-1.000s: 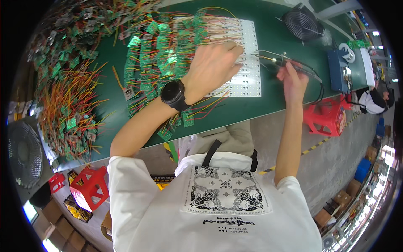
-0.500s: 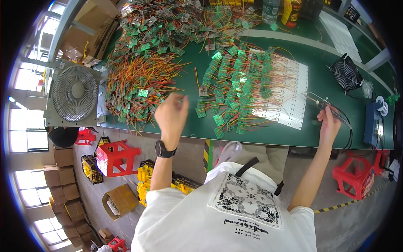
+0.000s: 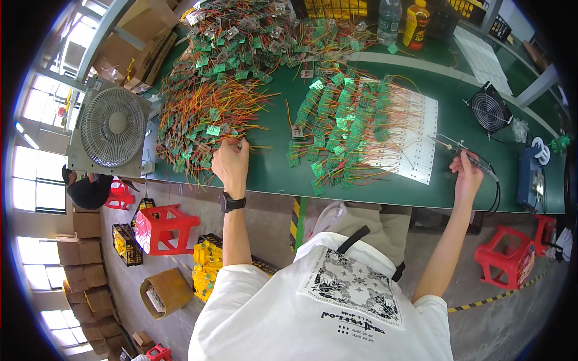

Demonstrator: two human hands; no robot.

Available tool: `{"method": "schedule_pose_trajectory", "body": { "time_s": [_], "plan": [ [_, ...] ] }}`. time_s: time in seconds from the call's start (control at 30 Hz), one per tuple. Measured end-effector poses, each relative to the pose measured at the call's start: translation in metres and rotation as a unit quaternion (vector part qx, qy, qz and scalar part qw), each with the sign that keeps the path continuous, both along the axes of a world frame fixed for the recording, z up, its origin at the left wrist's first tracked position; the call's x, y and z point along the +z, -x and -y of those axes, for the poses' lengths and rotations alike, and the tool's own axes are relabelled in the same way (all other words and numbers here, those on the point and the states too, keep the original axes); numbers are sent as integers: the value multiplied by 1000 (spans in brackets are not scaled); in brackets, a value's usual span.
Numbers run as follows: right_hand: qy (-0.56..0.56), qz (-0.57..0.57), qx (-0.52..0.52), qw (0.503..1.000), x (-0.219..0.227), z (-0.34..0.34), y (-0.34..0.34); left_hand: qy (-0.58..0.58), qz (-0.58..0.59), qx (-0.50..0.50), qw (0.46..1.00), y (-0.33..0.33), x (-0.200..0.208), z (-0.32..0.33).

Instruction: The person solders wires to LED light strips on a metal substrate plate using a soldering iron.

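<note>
My left hand (image 3: 230, 162), with a black watch at its wrist, is at the near right edge of a heap of green circuit boards with red and yellow wires (image 3: 205, 114). Its thumb and fingertips are pinched together, and wires stick out to the right of them; the board itself is mostly hidden. In my right hand (image 3: 466, 175) is a soldering iron (image 3: 480, 163) with a thin metal guide, its tip pointing left toward a white perforated plate (image 3: 421, 135). Rows of wired green boards (image 3: 343, 120) lie along the plate's left side, wires across it.
A metal fan (image 3: 112, 129) stands at the left table end, a small black fan (image 3: 490, 109) at the right. Beyond the iron sits a blue box (image 3: 531, 180) with a solder spool (image 3: 545, 151). Two bottles (image 3: 415, 25) stand at the back. Red stools (image 3: 165, 228) are on the floor.
My left hand has moved forward and slightly left to the heap's edge, and its fingers have closed there. The right hand keeps the iron nearly in place. The view has shifted slightly.
</note>
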State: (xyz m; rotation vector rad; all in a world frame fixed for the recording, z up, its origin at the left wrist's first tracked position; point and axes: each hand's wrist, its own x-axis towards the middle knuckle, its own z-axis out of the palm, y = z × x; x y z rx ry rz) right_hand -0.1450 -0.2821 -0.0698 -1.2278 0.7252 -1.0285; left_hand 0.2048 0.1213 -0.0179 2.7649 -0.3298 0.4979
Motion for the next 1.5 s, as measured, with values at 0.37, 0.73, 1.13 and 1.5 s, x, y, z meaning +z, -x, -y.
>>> {"method": "schedule_pose_trajectory", "body": {
  "time_s": [0.37, 0.73, 1.13, 1.5],
  "plan": [
    [6, 4, 11, 1000, 3, 0, 0, 117, -45, -46, 991, 35, 6, -2],
    [9, 15, 4, 1000, 2, -4, 4, 118, -17, -116, 986, 32, -17, 4],
    [4, 15, 7, 1000, 3, -2, 2, 117, 12, -204, 972, 36, -17, 32],
    [-1, 1, 5, 1000, -1, -5, 5, 97, -67, -305, 945, 34, 49, 32]
  ]
}}
